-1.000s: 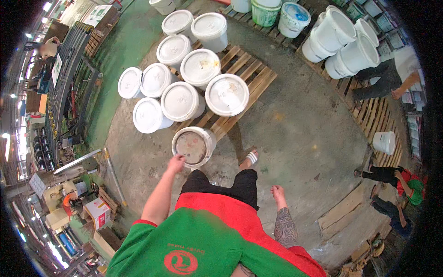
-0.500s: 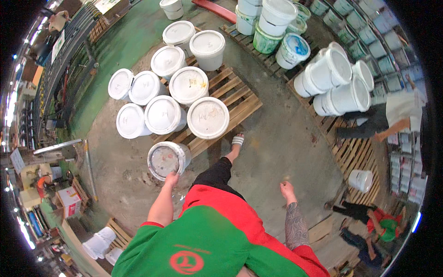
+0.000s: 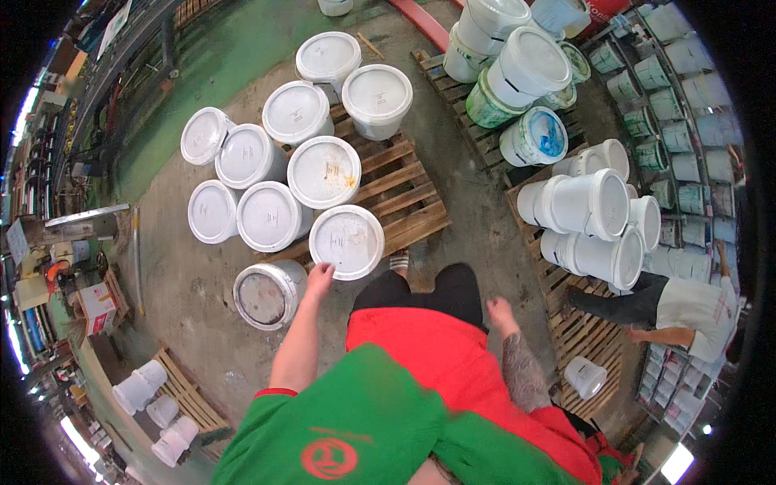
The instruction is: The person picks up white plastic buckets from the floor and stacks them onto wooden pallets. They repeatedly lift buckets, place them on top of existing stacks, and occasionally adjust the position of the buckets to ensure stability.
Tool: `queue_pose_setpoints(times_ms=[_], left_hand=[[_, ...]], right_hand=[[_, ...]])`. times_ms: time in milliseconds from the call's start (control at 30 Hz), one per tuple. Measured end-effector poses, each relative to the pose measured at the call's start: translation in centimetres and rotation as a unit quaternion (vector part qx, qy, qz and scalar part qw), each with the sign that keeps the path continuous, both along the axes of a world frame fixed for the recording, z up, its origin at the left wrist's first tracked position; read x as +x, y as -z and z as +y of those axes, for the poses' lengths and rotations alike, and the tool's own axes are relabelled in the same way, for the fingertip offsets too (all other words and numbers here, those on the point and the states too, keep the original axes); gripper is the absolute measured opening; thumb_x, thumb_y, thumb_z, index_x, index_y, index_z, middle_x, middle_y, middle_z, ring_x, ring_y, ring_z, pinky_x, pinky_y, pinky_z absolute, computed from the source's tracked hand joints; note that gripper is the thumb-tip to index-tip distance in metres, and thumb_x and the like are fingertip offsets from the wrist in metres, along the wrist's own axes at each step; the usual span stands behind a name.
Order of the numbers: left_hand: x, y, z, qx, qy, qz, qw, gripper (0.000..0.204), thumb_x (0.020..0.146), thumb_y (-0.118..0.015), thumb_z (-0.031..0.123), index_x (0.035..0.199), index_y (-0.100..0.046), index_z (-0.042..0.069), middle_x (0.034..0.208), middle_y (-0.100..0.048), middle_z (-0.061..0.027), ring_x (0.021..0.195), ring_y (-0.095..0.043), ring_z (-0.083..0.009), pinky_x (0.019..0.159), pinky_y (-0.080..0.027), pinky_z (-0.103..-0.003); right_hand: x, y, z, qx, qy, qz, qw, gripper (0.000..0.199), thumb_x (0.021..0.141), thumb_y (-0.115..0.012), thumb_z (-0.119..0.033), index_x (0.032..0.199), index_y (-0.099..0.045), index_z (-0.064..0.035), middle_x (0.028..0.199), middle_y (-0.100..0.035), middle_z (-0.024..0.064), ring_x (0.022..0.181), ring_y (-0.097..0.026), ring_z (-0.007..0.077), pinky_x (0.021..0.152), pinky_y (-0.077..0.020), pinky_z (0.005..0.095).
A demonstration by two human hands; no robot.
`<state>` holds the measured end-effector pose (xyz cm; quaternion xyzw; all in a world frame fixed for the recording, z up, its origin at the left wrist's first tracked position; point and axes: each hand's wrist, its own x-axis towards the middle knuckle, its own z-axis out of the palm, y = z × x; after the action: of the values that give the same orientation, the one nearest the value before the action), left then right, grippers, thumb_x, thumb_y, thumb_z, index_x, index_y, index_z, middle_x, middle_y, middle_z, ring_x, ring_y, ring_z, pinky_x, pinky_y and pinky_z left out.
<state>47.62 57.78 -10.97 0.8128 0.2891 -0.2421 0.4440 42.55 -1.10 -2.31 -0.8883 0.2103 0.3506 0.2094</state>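
Left hand (image 3: pixel 318 279), fingers together, rests on lidded white bucket (image 3: pixel 347 241) rim at wooden pallet (image 3: pixel 404 194) edge, steadying it; right hand (image 3: pixel 499 311) hangs loose, fingers unclear.

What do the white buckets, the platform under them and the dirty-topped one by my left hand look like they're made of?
White buckets: likely plastic, smooth matte lids. Pallet: bare wooden slats, grain and gaps visible. Dirty-topped bucket beside the left hand: possibly metal or plastic, shiny rim.

Eight white lidded plastic buckets (image 3: pixel 324 171) on the slatted wooden pallet (image 3: pixel 402 198) beyond the left fingers (image 3: pixel 323 269), one dirty grey-lidded metal bucket (image 3: pixel 267 294) beside them
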Motion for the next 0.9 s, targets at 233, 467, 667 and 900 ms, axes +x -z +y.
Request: queue_pose_setpoints(times_ms=[233,467,667,900], left_hand=[[8.7,-3.3,-10.2,-0.077,-0.073,-0.053,0.993,0.032,0.096,-0.062,0.029,0.114,-0.065,0.003,0.094,-0.069,-0.0057,0.079,-0.064,-0.0131,0.066,-0.051,-0.029],[4.6,-1.8,-14.3,-0.128,-0.483,0.186,0.846,0.034,0.097,-0.060,0.032,0.119,-0.059,0.007,0.098,-0.068,-0.0081,0.075,-0.063,-0.0166,0.060,-0.050,-0.031],[7.9,-10.4,-27.2,-0.072,-0.594,0.098,0.795,0.028,0.097,-0.061,0.030,0.110,-0.062,0.005,0.085,-0.066,-0.0051,0.070,-0.060,-0.0113,0.057,-0.047,-0.028],[19.6,-13.7,-41.6,0.102,-0.446,0.131,0.879,0.031,0.092,-0.065,0.031,0.107,-0.069,0.004,0.091,-0.073,-0.0109,0.084,-0.069,-0.0230,0.079,-0.054,-0.037]], right_hand=[[23.0,0.4,-2.2,0.040,-0.102,-0.041,0.993,0.041,0.092,-0.056,-0.037,0.112,-0.068,-0.0036,0.112,-0.068,0.0226,0.109,-0.063,0.0408,0.094,-0.0494,0.0480],[44.7,3.6,-1.5,0.062,-0.210,0.002,0.976,0.039,0.091,-0.056,-0.035,0.115,-0.067,-0.0059,0.114,-0.068,0.0216,0.109,-0.063,0.0403,0.095,-0.0495,0.0482],[63.0,6.1,-4.8,0.073,-0.393,0.111,0.910,0.042,0.089,-0.055,-0.032,0.113,-0.067,-0.0009,0.112,-0.068,0.0250,0.109,-0.063,0.0406,0.095,-0.0492,0.0478],[76.9,7.7,-4.9,0.044,-0.417,0.105,0.902,0.041,0.088,-0.056,-0.033,0.109,-0.070,-0.0014,0.113,-0.068,0.0243,0.108,-0.063,0.0424,0.095,-0.0494,0.0477]])
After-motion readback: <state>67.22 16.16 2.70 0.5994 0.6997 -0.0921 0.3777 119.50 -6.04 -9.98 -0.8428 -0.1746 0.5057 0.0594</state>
